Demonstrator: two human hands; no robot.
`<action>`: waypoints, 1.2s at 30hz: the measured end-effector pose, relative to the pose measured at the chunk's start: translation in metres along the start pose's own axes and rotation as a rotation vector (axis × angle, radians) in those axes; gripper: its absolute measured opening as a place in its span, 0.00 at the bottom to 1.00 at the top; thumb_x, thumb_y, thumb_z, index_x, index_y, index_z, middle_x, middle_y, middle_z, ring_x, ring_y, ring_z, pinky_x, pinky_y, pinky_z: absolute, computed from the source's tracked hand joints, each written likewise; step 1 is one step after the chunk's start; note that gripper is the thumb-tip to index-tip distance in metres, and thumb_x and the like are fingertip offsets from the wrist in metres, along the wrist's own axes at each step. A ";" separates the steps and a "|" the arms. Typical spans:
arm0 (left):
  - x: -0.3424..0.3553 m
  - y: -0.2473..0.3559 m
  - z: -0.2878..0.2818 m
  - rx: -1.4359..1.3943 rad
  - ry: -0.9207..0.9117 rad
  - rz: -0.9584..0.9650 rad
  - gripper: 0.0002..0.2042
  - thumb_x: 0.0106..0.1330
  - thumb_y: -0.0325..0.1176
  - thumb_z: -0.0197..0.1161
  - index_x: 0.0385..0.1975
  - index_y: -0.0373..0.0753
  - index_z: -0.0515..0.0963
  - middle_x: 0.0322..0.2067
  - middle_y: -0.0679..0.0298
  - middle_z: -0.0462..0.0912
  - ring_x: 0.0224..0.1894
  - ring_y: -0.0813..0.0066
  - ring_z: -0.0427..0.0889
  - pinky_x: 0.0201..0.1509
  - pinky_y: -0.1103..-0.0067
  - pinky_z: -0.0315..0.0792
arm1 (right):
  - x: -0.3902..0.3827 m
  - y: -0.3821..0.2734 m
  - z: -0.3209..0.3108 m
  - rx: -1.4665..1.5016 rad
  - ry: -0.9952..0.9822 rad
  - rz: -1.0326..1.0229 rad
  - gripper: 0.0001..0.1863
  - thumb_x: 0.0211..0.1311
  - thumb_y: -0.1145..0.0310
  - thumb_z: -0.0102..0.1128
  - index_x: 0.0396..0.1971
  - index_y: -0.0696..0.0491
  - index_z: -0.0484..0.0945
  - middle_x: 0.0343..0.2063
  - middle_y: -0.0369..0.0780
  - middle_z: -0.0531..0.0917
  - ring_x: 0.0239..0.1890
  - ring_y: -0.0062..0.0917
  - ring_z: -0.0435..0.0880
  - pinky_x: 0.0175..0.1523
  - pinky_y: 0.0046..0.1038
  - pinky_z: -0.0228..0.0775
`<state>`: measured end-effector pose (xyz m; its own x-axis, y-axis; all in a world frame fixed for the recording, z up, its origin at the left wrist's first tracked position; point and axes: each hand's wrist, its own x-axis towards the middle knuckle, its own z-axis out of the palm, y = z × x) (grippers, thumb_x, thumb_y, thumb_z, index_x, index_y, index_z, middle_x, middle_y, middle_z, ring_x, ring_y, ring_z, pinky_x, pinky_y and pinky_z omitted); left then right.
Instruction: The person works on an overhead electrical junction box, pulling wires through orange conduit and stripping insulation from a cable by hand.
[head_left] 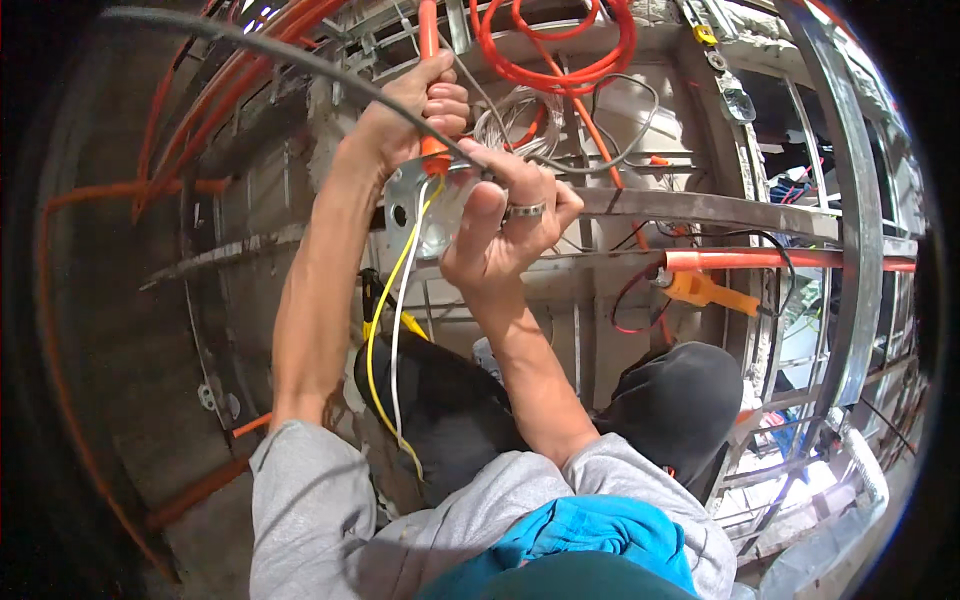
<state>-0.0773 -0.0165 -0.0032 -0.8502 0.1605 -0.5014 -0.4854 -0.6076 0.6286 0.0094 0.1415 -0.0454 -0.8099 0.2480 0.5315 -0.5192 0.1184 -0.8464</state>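
Note:
My left hand (418, 108) is wrapped tightly round an orange conduit (429, 30), just above its lower end. That end meets the top of a galvanized metal electrical box (402, 210), which has a round hole in its side. Yellow (372, 355) and white (399, 330) wires hang from the conduit's end, down in front of the box. My right hand (510, 215), with a ring on one finger, is at the box's right side. Its fingers are bent; what they grip is hidden. A dark cable (290, 55) crosses in front of my left hand toward my right fingers.
Coiled orange tubing (560, 75) hangs at the far side above a coil of pale wire (515, 120). A metal rail (700, 207) runs right from the box. An orange-yellow tool (712, 293) lies by a horizontal orange pipe (740, 260). Metal studs (858, 200) stand at right.

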 end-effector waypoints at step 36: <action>-0.090 -0.096 0.007 0.738 0.528 0.891 0.24 0.80 0.46 0.45 0.44 0.31 0.83 0.41 0.62 0.84 0.47 0.74 0.79 0.59 0.77 0.68 | 0.164 0.034 0.019 -0.545 -0.978 -0.645 0.26 0.67 0.48 0.66 0.29 0.61 0.86 0.24 0.43 0.86 0.26 0.24 0.84 0.35 0.31 0.75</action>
<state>0.0446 0.0328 -0.0137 -0.8374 -0.5104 0.1955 0.0679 0.2577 0.9638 -0.1463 0.1676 0.0141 -0.4383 -0.7755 0.4544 -0.8988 0.3845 -0.2106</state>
